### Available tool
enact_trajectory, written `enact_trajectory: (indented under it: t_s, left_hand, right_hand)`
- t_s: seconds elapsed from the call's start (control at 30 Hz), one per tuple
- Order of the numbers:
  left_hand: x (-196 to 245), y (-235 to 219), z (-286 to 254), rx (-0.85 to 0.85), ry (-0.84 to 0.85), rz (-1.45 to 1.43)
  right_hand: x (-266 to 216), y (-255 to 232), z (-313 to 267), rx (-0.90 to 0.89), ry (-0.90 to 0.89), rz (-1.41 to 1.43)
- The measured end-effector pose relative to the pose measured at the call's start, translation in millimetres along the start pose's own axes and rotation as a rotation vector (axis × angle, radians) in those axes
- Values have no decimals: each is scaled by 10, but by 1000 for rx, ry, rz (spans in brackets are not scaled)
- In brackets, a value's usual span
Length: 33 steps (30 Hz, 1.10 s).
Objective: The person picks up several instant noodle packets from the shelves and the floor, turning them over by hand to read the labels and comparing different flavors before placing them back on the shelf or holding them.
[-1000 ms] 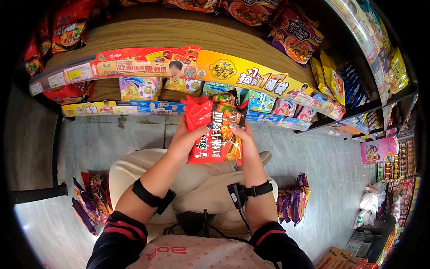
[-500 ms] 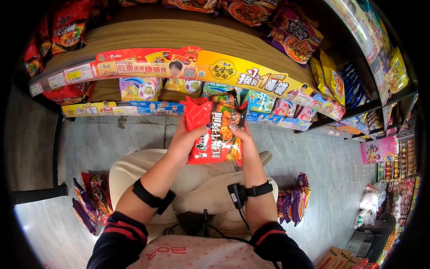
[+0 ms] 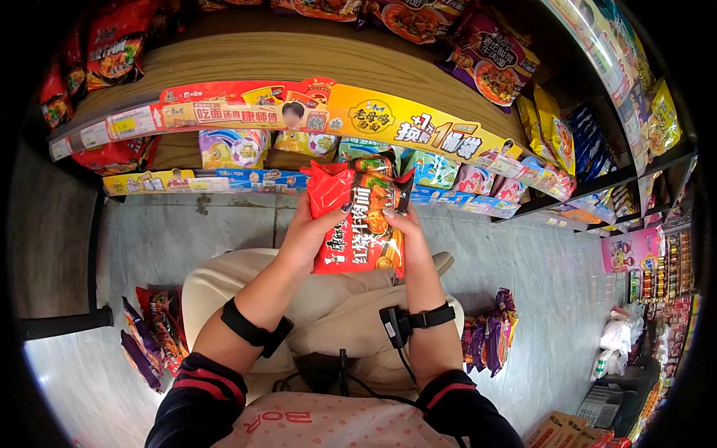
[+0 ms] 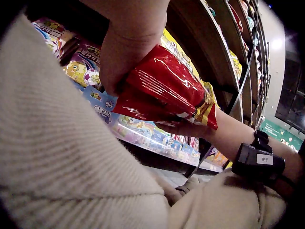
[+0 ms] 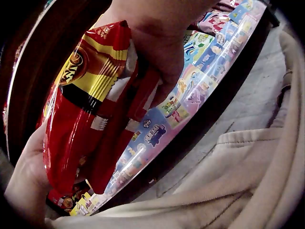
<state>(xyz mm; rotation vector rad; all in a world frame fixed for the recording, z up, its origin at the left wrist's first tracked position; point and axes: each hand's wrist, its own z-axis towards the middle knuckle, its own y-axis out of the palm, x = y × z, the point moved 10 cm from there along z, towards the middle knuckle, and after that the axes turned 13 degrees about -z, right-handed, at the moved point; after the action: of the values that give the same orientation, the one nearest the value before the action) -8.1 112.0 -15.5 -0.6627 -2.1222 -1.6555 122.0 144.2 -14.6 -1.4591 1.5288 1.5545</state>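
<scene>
Both hands hold red instant noodle packs [image 3: 358, 231] above the lap, in front of the low shelf. The left hand [image 3: 300, 233] grips the left side, its thumb laid over the printed front. From the opposite side the right hand [image 3: 413, 230] grips the edge, its thumb also on the front. White Chinese lettering and a food picture face up. A second red pack [image 5: 126, 129] shows against the first in the right wrist view. In the left wrist view, the red wrapper [image 4: 164, 86] spans between the hands; the fingers underneath are mostly hidden.
Ahead stands a wooden shelf [image 3: 246, 60] with noodle packs and a promotional strip [image 3: 418, 123] along its edge. Colourful packs [image 3: 233, 147] fill the lower level. On the floor lie noodle packs [image 3: 153, 328] at left and purple packs [image 3: 489, 336] at right. Cardboard boxes [image 3: 560, 431] stand lower right.
The held noodle packs tilt very slightly in the hands. Otherwise the arms and surroundings stay the same.
</scene>
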Motion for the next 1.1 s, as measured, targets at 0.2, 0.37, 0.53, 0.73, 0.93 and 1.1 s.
enact_trajectory:
  t_s: [0.2,0.37,0.53,0.73,0.93,1.1]
  left_hand:
    - [-20,1,-6,4,-36,-8]
    - [-30,-10,5,-5,-28,-20]
    - [-32,-13,10,-4,-27,-14]
    - [-30,-10,15,-17,-23,-19]
    - [-16,-3,1,-6,-24,-1]
    - [-4,15,-9,-1,-17,-5]
  right_hand:
    - [12,-19,1,9,5,-13]
    - [8,-23,1,11,7,-26]
    - [-15,-1,-5,9,-4,-26]
    - [-46,20,-39,38,1,-34]
    - [-44,2,-43,55,4,-37]
    - [-40,12,-40,44,7,-25]
